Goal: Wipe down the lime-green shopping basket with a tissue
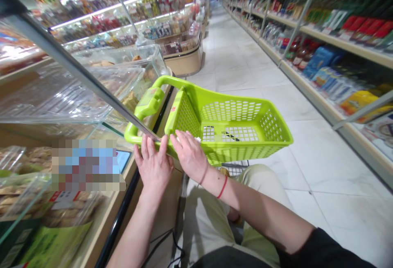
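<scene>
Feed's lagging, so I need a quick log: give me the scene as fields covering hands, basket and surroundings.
place: shop aisle, tiled floor
left hand: fingers straight, on the basket's handle
right hand: flat on the basket's near rim
basket: green plastic, mesh walls
left of aisle: clear food bins
right of aisle: stocked shelves

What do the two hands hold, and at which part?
Left hand and right hand touch the green shopping basket at its near rim; both lie flat, not gripping.
</scene>
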### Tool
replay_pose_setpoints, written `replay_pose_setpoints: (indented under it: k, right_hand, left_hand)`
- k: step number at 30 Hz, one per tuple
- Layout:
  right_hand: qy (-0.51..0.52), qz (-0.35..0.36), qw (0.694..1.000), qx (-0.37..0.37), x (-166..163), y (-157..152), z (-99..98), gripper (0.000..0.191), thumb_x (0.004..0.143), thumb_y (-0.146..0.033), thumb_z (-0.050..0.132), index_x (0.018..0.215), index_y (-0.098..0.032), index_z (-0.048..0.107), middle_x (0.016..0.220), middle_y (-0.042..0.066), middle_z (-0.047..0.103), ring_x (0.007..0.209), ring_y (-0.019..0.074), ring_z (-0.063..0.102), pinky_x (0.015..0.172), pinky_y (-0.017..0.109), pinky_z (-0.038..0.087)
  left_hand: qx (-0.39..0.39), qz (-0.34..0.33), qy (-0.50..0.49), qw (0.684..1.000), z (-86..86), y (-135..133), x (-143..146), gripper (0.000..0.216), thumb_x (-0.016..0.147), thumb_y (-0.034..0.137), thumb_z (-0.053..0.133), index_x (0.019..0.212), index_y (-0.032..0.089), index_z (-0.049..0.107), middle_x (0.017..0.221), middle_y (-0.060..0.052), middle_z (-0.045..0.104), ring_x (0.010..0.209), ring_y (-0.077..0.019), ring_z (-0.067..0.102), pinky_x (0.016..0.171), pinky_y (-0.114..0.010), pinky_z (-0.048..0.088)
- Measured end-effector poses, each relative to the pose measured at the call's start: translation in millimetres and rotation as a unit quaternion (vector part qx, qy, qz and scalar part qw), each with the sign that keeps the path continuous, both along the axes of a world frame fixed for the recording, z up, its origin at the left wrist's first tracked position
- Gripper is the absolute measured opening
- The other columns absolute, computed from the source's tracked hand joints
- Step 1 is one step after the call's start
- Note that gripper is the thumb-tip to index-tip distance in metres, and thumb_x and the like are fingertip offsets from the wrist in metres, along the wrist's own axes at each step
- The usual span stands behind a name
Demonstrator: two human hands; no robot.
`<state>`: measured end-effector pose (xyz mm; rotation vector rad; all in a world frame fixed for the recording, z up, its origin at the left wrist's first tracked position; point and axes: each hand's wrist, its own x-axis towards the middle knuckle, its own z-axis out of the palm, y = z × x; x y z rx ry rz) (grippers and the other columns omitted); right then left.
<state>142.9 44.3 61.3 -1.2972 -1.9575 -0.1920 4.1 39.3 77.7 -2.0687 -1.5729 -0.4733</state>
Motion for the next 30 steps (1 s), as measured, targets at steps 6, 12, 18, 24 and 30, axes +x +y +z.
replay_pose_setpoints:
  k: [6, 12, 18, 24, 30]
  right_hand:
    - [0.002, -0.010, 1.000, 0.017, 44.1, -13.5, -30.0, 0.045, 0.097, -0.006, 0.040, 0.140, -0.009, 0.057, 0.137, 0.019, 0.062, 0.130, 0.0245, 0.057, 0.115, 0.044, 0.045]
    - [0.017, -0.060, 0.998, -0.019, 71.5, -26.9, -50.5, 0.051, 0.096, -0.004, 0.035, 0.144, -0.013, 0.052, 0.141, 0.020, 0.060, 0.136, 0.0254, 0.052, 0.116, 0.053, 0.042]
    - [0.051, -0.030, 0.996, -0.061, 33.3, -19.1, -18.1, 0.050, 0.092, -0.004, 0.039, 0.140, -0.008, 0.054, 0.140, 0.022, 0.059, 0.134, 0.0272, 0.054, 0.117, 0.052, 0.040]
    - [0.108, -0.010, 0.993, -0.052, -2.5, -5.9, 6.0, 0.037, 0.095, -0.007, 0.038, 0.123, -0.008, 0.062, 0.133, 0.020, 0.062, 0.124, 0.0242, 0.061, 0.109, 0.043, 0.050]
    - [0.077, -0.017, 0.997, 0.014, 27.0, -15.6, -20.6, 0.038, 0.095, -0.006, 0.043, 0.128, -0.011, 0.061, 0.132, 0.019, 0.064, 0.129, 0.0242, 0.058, 0.114, 0.047, 0.045]
  left_hand:
    - [-0.002, -0.004, -0.011, 1.000, 1.5, -0.4, 0.5, 0.059, 0.083, 0.017, 0.056, 0.141, 0.022, 0.052, 0.152, -0.020, 0.041, 0.150, -0.0360, 0.029, 0.123, -0.060, 0.018]
    - [-0.017, -0.008, -0.028, 0.999, 1.0, -0.8, 0.7, 0.060, 0.082, 0.017, 0.058, 0.141, 0.021, 0.053, 0.155, -0.020, 0.038, 0.151, -0.0377, 0.027, 0.123, -0.062, 0.017]
    - [-0.018, -0.007, -0.015, 1.000, -1.1, -0.4, -0.8, 0.062, 0.082, 0.019, 0.059, 0.143, 0.020, 0.050, 0.154, -0.022, 0.036, 0.152, -0.0389, 0.024, 0.123, -0.062, 0.016]
    - [-0.014, -0.008, -0.009, 1.000, -0.6, -0.7, -2.2, 0.061, 0.082, 0.018, 0.059, 0.142, 0.020, 0.051, 0.154, -0.022, 0.037, 0.151, -0.0385, 0.027, 0.122, -0.062, 0.017]
    - [-0.009, -0.006, -0.010, 1.000, -1.3, 0.0, -1.1, 0.058, 0.083, 0.018, 0.057, 0.141, 0.021, 0.052, 0.153, -0.022, 0.038, 0.151, -0.0377, 0.027, 0.122, -0.061, 0.018]
